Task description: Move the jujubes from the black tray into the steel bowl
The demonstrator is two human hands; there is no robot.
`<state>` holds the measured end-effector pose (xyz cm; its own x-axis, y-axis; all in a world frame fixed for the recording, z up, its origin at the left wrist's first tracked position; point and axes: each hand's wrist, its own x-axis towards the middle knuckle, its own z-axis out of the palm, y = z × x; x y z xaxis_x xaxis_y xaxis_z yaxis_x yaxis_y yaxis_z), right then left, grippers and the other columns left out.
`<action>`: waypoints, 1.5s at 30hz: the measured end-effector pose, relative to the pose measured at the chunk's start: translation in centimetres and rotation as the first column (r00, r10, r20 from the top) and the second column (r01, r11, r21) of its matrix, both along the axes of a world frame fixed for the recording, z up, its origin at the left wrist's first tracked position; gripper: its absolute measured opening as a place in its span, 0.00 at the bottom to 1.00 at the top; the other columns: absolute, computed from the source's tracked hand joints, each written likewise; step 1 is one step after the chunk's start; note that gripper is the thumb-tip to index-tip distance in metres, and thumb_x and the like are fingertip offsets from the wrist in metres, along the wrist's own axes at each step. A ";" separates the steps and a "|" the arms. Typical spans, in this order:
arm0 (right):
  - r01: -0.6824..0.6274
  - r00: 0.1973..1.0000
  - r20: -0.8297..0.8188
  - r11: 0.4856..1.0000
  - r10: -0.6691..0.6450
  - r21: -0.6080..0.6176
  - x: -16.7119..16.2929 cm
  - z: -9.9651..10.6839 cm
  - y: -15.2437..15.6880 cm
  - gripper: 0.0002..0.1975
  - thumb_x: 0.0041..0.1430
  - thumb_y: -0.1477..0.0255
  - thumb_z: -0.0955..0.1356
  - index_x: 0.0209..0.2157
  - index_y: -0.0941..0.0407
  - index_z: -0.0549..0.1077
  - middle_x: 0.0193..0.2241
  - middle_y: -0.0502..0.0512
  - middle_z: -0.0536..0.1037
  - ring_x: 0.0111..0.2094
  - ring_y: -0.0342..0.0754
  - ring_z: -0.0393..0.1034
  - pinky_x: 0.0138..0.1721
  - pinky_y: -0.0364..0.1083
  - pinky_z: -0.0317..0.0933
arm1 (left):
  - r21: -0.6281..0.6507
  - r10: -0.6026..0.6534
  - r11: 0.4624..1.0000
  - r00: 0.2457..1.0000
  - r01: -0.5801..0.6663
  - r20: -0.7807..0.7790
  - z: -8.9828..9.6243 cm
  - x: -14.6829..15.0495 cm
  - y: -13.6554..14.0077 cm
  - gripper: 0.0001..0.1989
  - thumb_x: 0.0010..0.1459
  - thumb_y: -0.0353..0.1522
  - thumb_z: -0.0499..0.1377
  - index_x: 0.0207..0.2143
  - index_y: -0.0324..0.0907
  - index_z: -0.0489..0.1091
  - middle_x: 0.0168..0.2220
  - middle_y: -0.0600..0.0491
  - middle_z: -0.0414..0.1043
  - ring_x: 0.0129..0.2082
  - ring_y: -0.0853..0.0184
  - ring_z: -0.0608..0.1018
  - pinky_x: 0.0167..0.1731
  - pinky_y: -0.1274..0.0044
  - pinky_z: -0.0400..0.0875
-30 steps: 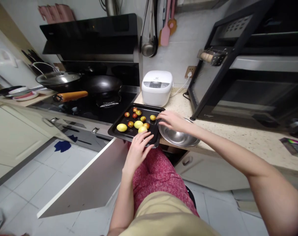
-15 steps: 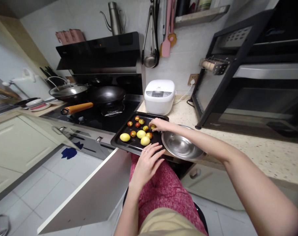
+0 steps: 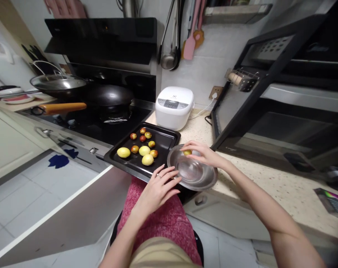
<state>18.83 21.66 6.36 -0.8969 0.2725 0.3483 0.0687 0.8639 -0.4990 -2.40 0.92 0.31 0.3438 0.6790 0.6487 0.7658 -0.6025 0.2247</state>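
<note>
My right hand (image 3: 204,154) is over the steel bowl (image 3: 193,175), with a yellow-green jujube (image 3: 187,152) between its thumb and fingers. My left hand (image 3: 160,186) is open, fingers stretched out, by the bowl's left rim and the near edge of the tray; whether it touches either I cannot tell. On the black baking tray (image 3: 166,141) lie several red-brown and green jujubes, such as this red jujube (image 3: 142,138). Among them are three yellow lemons, one lemon (image 3: 123,152) at the left and another lemon (image 3: 147,159) nearest me.
Behind the tray stands a white rice cooker (image 3: 174,106). A wok (image 3: 110,96) and a lidded pan (image 3: 59,83) are on the stove to the left. A dark oven (image 3: 294,126) sits at the right on the speckled counter (image 3: 249,167). An open cabinet door (image 3: 74,212) juts out below left.
My right hand has moved from the tray's right side to over the bowl, carrying a jujube. The left hand stays open near the tray's front edge. The camera view has turned right.
</note>
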 end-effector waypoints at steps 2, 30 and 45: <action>0.001 1.000 0.014 0.999 0.000 -0.044 0.9 -1.4 0.5 0.14 0.70 0.66 0.67 0.54 0.51 0.76 0.51 0.60 0.76 0.53 0.53 0.73 0.57 0.57 0.68 | -0.004 -0.009 1.000 1.000 0.009 -0.007 -0.1 0.5 0.3 0.16 0.72 0.37 0.57 0.59 0.42 0.70 0.56 0.45 0.78 0.63 0.57 0.75 0.66 0.53 0.68; 0.018 0.993 0.115 0.986 0.001 -0.164 3.7 -2.8 0.9 0.10 0.67 0.65 0.70 0.43 0.49 0.85 0.48 0.53 0.85 0.47 0.49 0.81 0.52 0.48 0.72 | 0.031 0.088 0.995 0.996 -0.089 0.032 -1.1 2.2 0.1 0.11 0.71 0.31 0.58 0.53 0.46 0.75 0.43 0.52 0.78 0.47 0.67 0.79 0.64 0.61 0.69; 0.052 0.996 -0.068 0.987 -0.063 -0.151 3.4 -3.7 0.6 0.12 0.68 0.64 0.68 0.39 0.50 0.85 0.43 0.55 0.86 0.43 0.54 0.83 0.48 0.54 0.77 | -0.016 0.534 0.839 0.817 -0.544 0.217 1.6 -6.2 0.9 0.16 0.73 0.30 0.51 0.58 0.47 0.72 0.55 0.45 0.74 0.57 0.58 0.76 0.58 0.63 0.72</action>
<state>22.23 22.22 2.66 -0.8524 0.3764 0.3630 0.0751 0.7751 -0.6274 -8.56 1.86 1.94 -0.2118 0.6851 0.6970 0.9109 -0.1200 0.3947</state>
